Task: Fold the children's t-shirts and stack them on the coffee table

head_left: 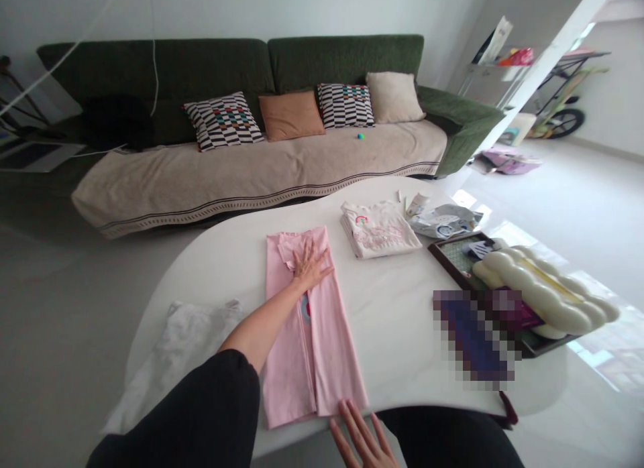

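A pink garment (pixel 335 361) lies on the white table, its two sides folded inward into a long strip. A bit of a printed design shows in the gap between them. My left hand (pixel 309 267) rests flat with spread fingers on the far end, by some bunched pink cloth. At the near end, my right hand (pixel 365 438) has its fingers stretched out, the tips at the garment's bottom edge. Right of the far end sits a stack of folded white clothes (pixel 381 230). A crumpled white garment (pixel 176 354) hangs over the table's left edge.
On the right of the table (pixel 397 320) are a dark tray (pixel 450 263), a cream cloud-shaped box (pixel 543 287), a blurred-out dark item (pixel 473 337) and a silvery plastic packet (pixel 445 220). Behind stands a green sofa (pixel 347 55) with several cushions and a beige cover.
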The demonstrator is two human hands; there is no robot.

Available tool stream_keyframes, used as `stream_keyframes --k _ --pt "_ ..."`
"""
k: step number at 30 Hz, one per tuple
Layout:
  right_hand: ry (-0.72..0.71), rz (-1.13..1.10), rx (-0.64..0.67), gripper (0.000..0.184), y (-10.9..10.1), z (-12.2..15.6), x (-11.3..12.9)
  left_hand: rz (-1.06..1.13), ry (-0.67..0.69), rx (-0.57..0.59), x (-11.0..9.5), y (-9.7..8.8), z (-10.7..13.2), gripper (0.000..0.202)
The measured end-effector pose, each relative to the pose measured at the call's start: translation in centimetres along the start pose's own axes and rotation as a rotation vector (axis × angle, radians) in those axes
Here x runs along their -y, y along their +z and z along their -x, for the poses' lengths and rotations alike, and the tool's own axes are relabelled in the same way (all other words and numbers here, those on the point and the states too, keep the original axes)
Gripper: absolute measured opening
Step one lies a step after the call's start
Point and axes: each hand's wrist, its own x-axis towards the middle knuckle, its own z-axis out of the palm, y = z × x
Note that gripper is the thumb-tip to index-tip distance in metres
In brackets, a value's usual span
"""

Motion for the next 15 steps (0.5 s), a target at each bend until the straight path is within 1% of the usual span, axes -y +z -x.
stream_keyframes --k 1,2,3,4,6,8,10,11,12,13,15 --pt "-0.007 -0.018 0.0 0.062 -0.6 0.3 -0.1 -0.038 0.035 0.003 -0.7 -0.6 1.3 0.059" --pt "0.015 -0.038 -0.003 0.062 -1.5 0.3 -0.4 -0.079 0.075 0.017 -1.4 -1.3 3.1 0.061" --pt "0.065 -0.055 -0.006 0.063 -2.5 0.0 -0.8 -0.116 0.112 0.042 -1.9 -2.2 5.4 0.064" --pt "0.129 -0.069 -0.005 0.064 -3.6 -0.5 -1.3 -0.143 0.145 0.076 -2.2 -3.0 8.1 0.067" --pt "0.228 -0.098 0.03 0.067 -5.6 -2.1 -2.3 -0.171 0.194 0.192 -2.1 -4.7 14.3 0.072" --pt "0.22 -0.148 0.119 0.075 -6.6 -3.8 -3.2 -0.206 0.221 0.339 -1.4 -5.8 20.6 0.08" --pt "0.153 -0.185 0.233 0.087 -6.5 -5.0 -3.6 -0.254 0.195 0.456 -0.4 -6.3 25.6 0.089" --pt "0.125 -0.182 0.276 0.092 -6.1 -5.2 -3.5 -0.285 0.17 0.492 0.0 -6.3 27.4 0.092" --pt "0.11 -0.164 0.297 0.094 -5.5 -5.3 -3.4 -0.32 0.142 0.51 0.3 -6.1 28.8 0.093" --pt "0.108 -0.132 0.295 0.092 -4.8 -5.1 -3.1 -0.357 0.114 0.509 0.4 -5.8 29.8 0.091" --pt "0.129 -0.055 0.231 0.083 -3.5 -4.1 -2.4 -0.416 0.076 0.464 0.4 -4.9 31.0 0.084"
